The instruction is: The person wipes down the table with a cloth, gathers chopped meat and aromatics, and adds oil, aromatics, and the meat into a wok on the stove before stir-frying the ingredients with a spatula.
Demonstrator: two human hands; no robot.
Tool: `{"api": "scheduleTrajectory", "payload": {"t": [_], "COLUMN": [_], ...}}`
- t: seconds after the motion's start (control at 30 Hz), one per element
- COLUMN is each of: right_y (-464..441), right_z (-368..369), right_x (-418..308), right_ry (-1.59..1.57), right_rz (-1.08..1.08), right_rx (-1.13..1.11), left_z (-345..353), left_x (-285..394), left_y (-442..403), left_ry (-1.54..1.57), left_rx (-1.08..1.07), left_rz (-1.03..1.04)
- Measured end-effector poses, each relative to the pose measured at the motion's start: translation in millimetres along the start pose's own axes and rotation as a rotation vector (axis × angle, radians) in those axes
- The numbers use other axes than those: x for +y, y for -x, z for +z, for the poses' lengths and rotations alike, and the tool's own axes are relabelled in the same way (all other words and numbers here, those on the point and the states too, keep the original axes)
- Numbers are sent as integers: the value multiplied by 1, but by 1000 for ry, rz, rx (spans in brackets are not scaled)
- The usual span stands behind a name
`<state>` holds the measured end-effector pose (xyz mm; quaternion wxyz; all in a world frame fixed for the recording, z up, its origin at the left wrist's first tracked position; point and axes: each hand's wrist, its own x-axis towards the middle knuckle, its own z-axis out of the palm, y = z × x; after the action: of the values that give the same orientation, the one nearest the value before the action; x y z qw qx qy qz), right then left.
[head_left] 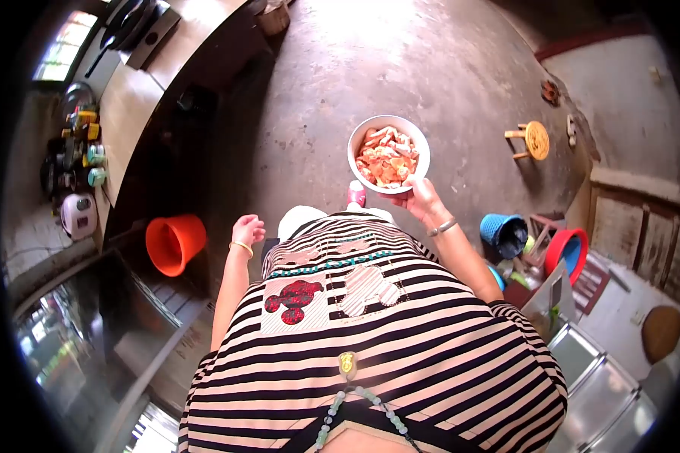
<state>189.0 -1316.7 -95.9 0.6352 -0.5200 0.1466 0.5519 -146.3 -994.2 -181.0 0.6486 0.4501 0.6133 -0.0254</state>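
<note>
My right hand [420,201] grips the near rim of a white bowl [388,119], with the thumb over the edge and the fingers underneath. Pinkish-orange pieces that look like raw meat [389,157] fill much of the bowl, which is held out in front of me above the floor. My left hand [248,229] hangs at my left side, its fingers curled in loosely and nothing visible in them. It is apart from the bowl, nearest to an orange bucket [175,243] farther left.
A long counter [132,94] runs along the left, with jars and bottles at the wall. To the right stand a small yellow stool [536,140], a blue basket [502,234] and a red basin [566,255]. Grey concrete floor [446,60] stretches ahead.
</note>
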Motion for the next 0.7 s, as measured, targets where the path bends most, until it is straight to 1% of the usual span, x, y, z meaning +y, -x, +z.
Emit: {"api": "scheduleTrajectory", "payload": {"t": [0.07, 0.13, 0.2, 0.23, 0.27, 0.37, 0.4, 0.43, 0.47, 0.53, 0.57, 0.6, 0.63, 0.67, 0.7], "right_y": [-18, -37, -59, -67, -80, -109, -122, -137, -149, -168, -180, -193, -204, -214, -227], "right_z": [8, 17, 24, 33, 44, 86, 99, 110, 124, 161, 178, 195, 212, 226, 240], "right_x": [-20, -32, -44, -54, -62, -76, -79, -80, -84, -97, -103, -110, -116, -121, -127], "right_ry": [14, 15, 6, 15, 21, 37, 33, 30, 27, -34, 26, 88, 106, 123, 141], "right_rz": [55, 106, 150, 151, 156, 175, 173, 165, 156, 163, 157, 153, 160, 166, 163], "right_rx": [-22, -60, -117, -131, -137, -115, -123, -135, -147, -99, -98, -100, -102, -108, -118], "left_z": [10, 4, -10, -23, -30, -121, -169, -191, -206, -216, -218, -220, -212, -200, -192], "left_x": [18, 20, 0, -24, -30, -181, -225, -245, -250, -198, -190, -180, -125, -53, 4], "left_y": [11, 10, 5, -11, -9, -92, -131, -146, -146, -142, -159, -175, -171, -153, -142], "left_ry": [8, 3, -10, -18, -101, 26, -614, -1449, -1206, -1341, -643, 69, 204, 212, 226], "left_rx": [-7, 3, 28, 52, 124, 205, -102, -189, -70, -91, 17, 288, 294, 232, 203], "left_rz": [42, 50, 27, 54, 72, -268, -134, 217, 213, 141, -154, -314, -316, -285, -254]}}
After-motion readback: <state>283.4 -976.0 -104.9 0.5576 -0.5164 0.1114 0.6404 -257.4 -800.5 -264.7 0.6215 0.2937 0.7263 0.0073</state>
